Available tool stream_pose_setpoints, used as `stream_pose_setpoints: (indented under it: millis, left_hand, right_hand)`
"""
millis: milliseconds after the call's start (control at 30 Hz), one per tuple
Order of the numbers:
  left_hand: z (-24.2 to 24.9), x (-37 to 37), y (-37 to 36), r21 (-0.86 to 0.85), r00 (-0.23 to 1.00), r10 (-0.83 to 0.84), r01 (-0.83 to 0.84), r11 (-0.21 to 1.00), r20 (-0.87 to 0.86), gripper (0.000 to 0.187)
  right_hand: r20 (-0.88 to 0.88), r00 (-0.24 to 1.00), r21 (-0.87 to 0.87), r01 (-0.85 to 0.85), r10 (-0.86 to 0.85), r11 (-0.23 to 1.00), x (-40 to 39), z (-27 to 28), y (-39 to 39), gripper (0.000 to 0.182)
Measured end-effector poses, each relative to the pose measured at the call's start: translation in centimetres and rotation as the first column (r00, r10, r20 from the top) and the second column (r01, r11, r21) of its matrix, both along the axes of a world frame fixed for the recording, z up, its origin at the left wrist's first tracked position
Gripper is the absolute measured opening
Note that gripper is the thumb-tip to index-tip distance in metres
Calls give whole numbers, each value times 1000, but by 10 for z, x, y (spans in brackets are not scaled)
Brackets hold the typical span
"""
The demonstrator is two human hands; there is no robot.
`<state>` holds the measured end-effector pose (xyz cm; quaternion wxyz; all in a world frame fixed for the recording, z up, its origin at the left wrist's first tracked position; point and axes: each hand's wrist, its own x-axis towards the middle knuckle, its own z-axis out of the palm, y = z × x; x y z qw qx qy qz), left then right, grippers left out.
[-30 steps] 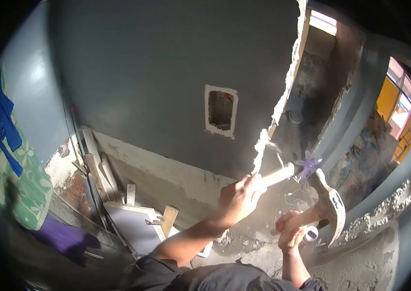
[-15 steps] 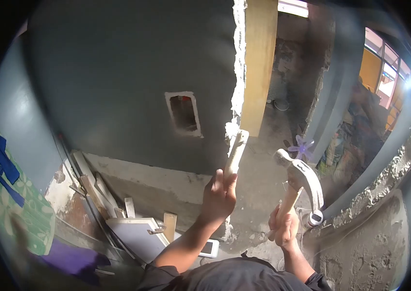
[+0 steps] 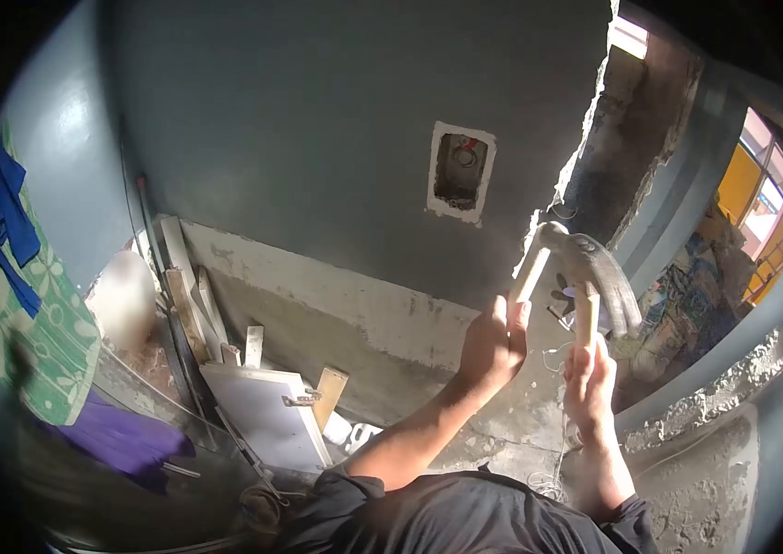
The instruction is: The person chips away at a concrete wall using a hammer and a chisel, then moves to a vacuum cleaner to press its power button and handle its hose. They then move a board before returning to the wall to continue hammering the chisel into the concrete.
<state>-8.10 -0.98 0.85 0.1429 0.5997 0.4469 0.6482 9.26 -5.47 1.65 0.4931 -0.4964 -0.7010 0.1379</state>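
Note:
My left hand (image 3: 493,346) is closed around a pale, dusty chisel-like bar (image 3: 530,272), which sticks up from the fingers beside the broken wall edge (image 3: 585,125). My right hand (image 3: 588,388) grips the handle of a claw hammer (image 3: 608,277). The hammer's striking face is at the bar's upper end and appears to touch it. The bar's lower part is hidden in my left hand. Left of the hands, a dark grey wall (image 3: 299,138) has a recessed electrical box (image 3: 461,171) with a white border.
A white panel (image 3: 257,411) and wooden offcuts (image 3: 186,309) lean at the wall's foot. Green patterned cloth (image 3: 36,342), blue cloth (image 3: 8,222) and purple cloth (image 3: 119,439) are at the left. A rough-edged curved wall (image 3: 724,392) and a window (image 3: 765,208) are at the right.
The hammer has swung left and up from beside my right hand to the bar's upper end. My view has turned, so the wall and both hands appear farther right.

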Motion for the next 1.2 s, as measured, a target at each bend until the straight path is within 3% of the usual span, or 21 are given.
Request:
stream_pose_setpoints:
  millis: [33, 100, 167, 267, 367, 400, 433, 500, 533, 633, 700, 733, 767, 800, 867, 900, 967, 1033, 1100, 1167, 1200]
  left_hand:
    - [-3, 0, 3, 28, 999, 30, -30, 999, -22, 26]
    - [-5, 2, 1, 13, 994, 57, -56, 998, -96, 25]
    - [-1, 2, 1, -5, 1000, -12, 11, 1000, -14, 25]
    - [1, 2, -1, -2, 1000, -21, 21, 1000, -19, 29]
    - [2, 3, -3, -18, 999, 24, -25, 1000, -39, 31]
    - [4, 1, -6, -11, 987, 43, -46, 999, -155, 30]
    - [1, 9, -1, -66, 996, 82, -83, 994, -19, 34]
    - [-14, 8, 10, 180, 987, 119, -98, 979, -110, 35]
    - [-1, 8, 0, -56, 999, 35, -36, 998, -19, 36]
    - [5, 10, -5, -103, 997, 63, -67, 992, -40, 41]
    - [5, 11, -4, -109, 998, 64, -66, 992, -20, 44]
    - [5, 10, -2, -65, 997, 76, -77, 995, -14, 43]
    - [0, 11, 0, -26, 996, 83, -84, 996, -8, 43]
    - [-8, 12, 7, -46, 994, 109, -110, 993, -32, 42]
    - [-4, 14, 7, -95, 980, 174, -184, 978, -99, 42]
    - [1, 13, 4, -169, 995, 95, -95, 981, -10, 45]
    - [-32, 3, 39, -107, 998, 8, -2, 994, 65, 51]
    - [-19, 4, 26, -95, 999, -16, 21, 995, 48, 49]
    - [0, 11, 4, -89, 910, -276, 316, 944, 309, 44]
    - [-9, 6, 16, -145, 954, -193, 230, 962, 229, 39]
    - [6, 16, -3, -126, 945, -204, 241, 962, 255, 38]
  right_hand:
    - [0, 1000, 5, -1, 1, 1000, -4, 5, -7, 59]
    - [-234, 972, 29, -18, 24, 999, -14, 21, -24, 62]
    - [-234, 971, 195, 1, 45, 981, -12, 27, -36, 72]
    - [-439, 852, 423, -83, 285, 902, -26, 31, -42, 70]
    - [-23, 998, 159, 58, -55, 986, 3, 2, -6, 46]
    - [160, 986, 168, 9, -36, 986, -4, 16, -8, 37]
    - [85, 995, 66, 50, -56, 997, 0, 17, -17, 40]
    - [-31, 999, 36, 19, -18, 999, 6, 24, -30, 47]
    - [-92, 996, 121, -4, 15, 993, 0, 34, -41, 54]
    - [-248, 954, 318, -86, 170, 944, -4, 45, -57, 62]
    - [-311, 942, 216, -61, 128, 975, 11, 18, -37, 45]
    - [7, 989, 423, 130, -147, 897, 14, -1, -13, 36]
    - [41, 999, 129, 9, -15, 992, 7, 26, -21, 33]
    - [65, 998, 87, 17, -23, 996, 12, 17, -14, 32]
    - [27, 997, 34, 69, -70, 997, 21, 31, -34, 32]
    - [-20, 998, 49, 52, -52, 997, 25, 33, -44, 31]
    - [-111, 992, 230, -31, 57, 973, 25, 54, -68, 27]
    - [-157, 978, 375, -67, 135, 925, 21, 67, -78, 25]
    - [-176, 971, 421, -75, 162, 904, 16, 71, -85, 22]
    - [-128, 983, 385, -73, 132, 920, 15, 36, -53, 27]
    - [-48, 998, 229, -34, 46, 973, 16, 17, -32, 32]
